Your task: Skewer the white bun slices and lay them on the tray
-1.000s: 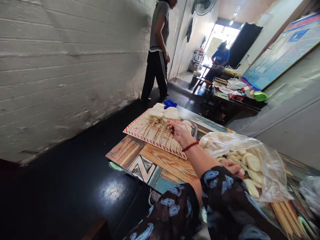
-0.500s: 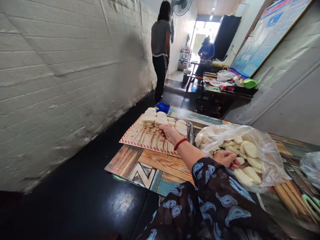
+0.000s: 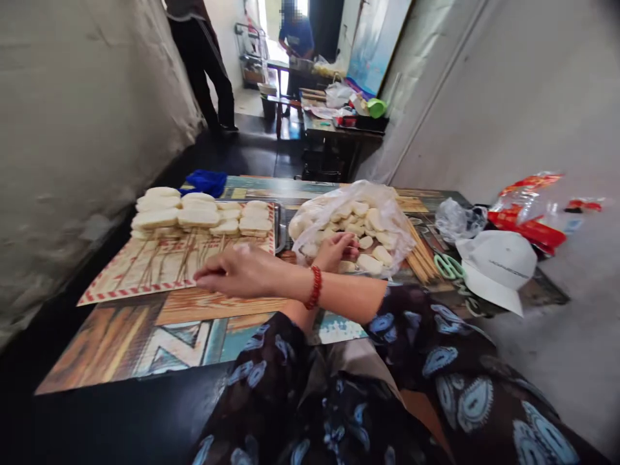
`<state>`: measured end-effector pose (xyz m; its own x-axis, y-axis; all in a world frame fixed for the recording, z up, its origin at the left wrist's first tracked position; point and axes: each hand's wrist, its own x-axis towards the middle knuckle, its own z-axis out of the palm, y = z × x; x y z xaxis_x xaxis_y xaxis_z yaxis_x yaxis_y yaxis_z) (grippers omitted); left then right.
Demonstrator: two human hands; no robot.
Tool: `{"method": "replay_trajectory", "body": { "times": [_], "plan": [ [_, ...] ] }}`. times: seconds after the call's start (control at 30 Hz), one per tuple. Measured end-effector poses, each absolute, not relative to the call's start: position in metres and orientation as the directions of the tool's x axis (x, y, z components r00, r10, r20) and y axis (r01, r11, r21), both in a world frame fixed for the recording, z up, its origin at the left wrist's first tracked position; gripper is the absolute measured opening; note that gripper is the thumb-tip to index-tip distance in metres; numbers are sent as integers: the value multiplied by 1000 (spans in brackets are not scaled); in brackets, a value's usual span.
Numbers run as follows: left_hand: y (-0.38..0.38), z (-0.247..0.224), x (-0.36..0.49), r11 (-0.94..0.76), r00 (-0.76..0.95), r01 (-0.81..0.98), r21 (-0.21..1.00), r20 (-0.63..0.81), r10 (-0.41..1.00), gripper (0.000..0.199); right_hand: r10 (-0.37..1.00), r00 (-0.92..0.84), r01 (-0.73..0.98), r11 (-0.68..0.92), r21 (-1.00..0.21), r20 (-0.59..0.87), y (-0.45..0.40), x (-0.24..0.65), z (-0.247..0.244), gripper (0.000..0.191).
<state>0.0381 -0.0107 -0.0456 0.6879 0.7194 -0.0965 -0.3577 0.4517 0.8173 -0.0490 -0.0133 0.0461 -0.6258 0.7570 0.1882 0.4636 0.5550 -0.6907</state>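
Observation:
My forearms cross over the table. My right hand (image 3: 230, 271), below a red bead bracelet, reaches across to the left. It hovers by the lower ends of thin sticks (image 3: 181, 258), its fingers loosely extended with nothing visible in them. The sticks run out from stacked pale slices (image 3: 157, 210) on a red-striped paper sheet (image 3: 99, 284). Under the right forearm, my left hand (image 3: 336, 250) reaches into the mouth of a clear plastic bag (image 3: 402, 226) of loose pale slices (image 3: 371, 263). Its fingers are curled together; what they hold is too small to make out.
Right of the bag lie wooden sticks (image 3: 420, 255), green-handled scissors (image 3: 448, 266), a white cap (image 3: 498, 265) and red packaging (image 3: 527, 223). A blue cloth (image 3: 206, 183) lies at the far edge. Two people stand beyond, near a cluttered table (image 3: 339, 126).
The view has turned right and down, bringing the cap and red packaging into sight. My right hand has come away from the stacked slices towards me. My left hand remains at the bag.

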Motion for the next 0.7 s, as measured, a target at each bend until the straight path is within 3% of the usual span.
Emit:
{"method": "replay_trajectory", "body": {
  "times": [0.2,0.33,0.43,0.5,0.7],
  "plan": [
    [0,-41,32,342,546,-417,842,-69,835,21,789,-520,386,560,-733,328,-117,60,47,22],
    [7,-38,30,222,427,-425,878,-21,904,22,960,-158,478,279,-833,231,-158,149,27,26],
    [10,-37,31,168,348,-367,915,-32,937,27,969,176,445,79,-892,173,-179,199,15,29],
    [12,-37,30,133,295,-317,939,-36,955,30,941,307,382,13,-924,140,-191,218,9,32],
    [14,-40,26,19,300,-177,984,36,953,37,944,312,257,26,-966,109,-204,226,-10,33]
  ]
}}
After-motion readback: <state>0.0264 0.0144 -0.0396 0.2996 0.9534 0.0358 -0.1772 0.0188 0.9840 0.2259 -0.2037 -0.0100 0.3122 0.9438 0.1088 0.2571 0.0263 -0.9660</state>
